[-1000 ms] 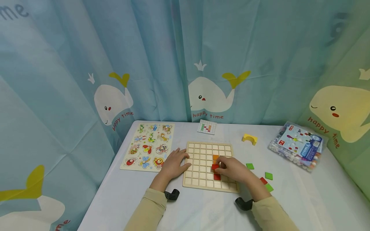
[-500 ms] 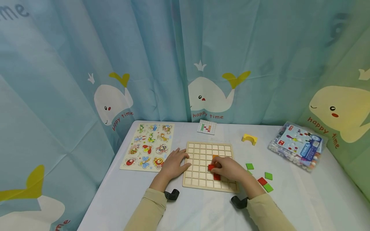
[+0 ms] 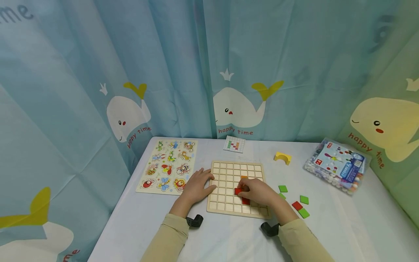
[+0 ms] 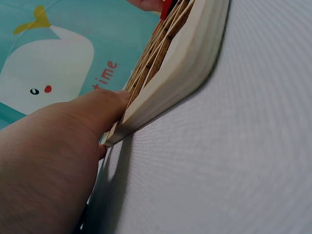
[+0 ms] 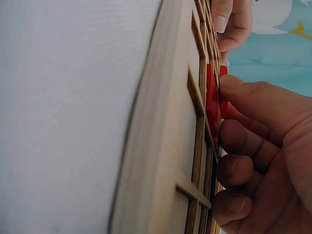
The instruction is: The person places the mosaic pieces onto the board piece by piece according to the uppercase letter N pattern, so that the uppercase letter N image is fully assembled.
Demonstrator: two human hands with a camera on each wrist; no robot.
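Note:
A wooden grid board (image 3: 226,203) lies at the middle of the table. My left hand (image 3: 196,186) rests against its left edge, fingers spread; in the left wrist view the thumb (image 4: 100,108) lies on the frame. My right hand (image 3: 256,191) pinches a red square tile (image 3: 238,191) low over the grid. In the right wrist view this red tile (image 5: 224,92) is at the thumb tip, close over another red tile (image 5: 211,100) on the board. An orange tile (image 3: 243,177) shows just beyond the right fingers, partly hidden by them.
Several loose tiles lie right of the board, among them a green tile (image 3: 304,200) and a red tile (image 3: 297,205). A pattern card (image 3: 240,145), a yellow arch block (image 3: 283,157) and a plastic box (image 3: 338,164) stand farther back. An insect puzzle board (image 3: 157,165) lies left.
My right hand has moved a little left over the grid, carrying the pinched red tile one column over and slightly nearer. The left hand stays on the board's edge.

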